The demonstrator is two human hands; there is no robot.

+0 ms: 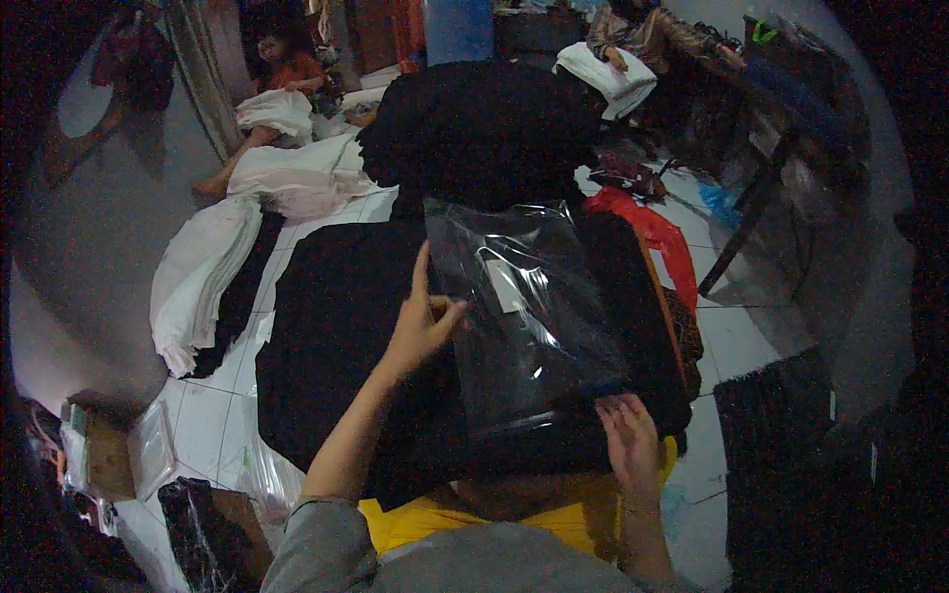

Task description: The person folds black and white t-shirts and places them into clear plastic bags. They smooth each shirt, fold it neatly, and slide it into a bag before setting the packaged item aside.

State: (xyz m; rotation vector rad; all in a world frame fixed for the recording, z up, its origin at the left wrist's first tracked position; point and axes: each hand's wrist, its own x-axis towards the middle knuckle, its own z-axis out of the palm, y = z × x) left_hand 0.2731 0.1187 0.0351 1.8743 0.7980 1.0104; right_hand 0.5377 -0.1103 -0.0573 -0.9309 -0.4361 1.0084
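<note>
A clear, shiny plastic bag (583,331) with dark contents and a white tag (505,288) lies in front of me on black cloth (326,326). My left hand (430,314) is at the bag's left edge, index finger stretched along it and thumb apart; the other fingers are partly hidden. At the lower right corner, my right hand (630,440) has its fingers bent over the bag's edge, with the thumb out of sight. Beyond the bag rises a large heap of black cloth (474,128).
White folded cloths (203,277) lie at the left on the tiled floor (222,415). Red plastic (647,227) is right of the heap. An open cardboard box (104,450) stands at lower left. Two people sit at the back, one with white cloth (613,84).
</note>
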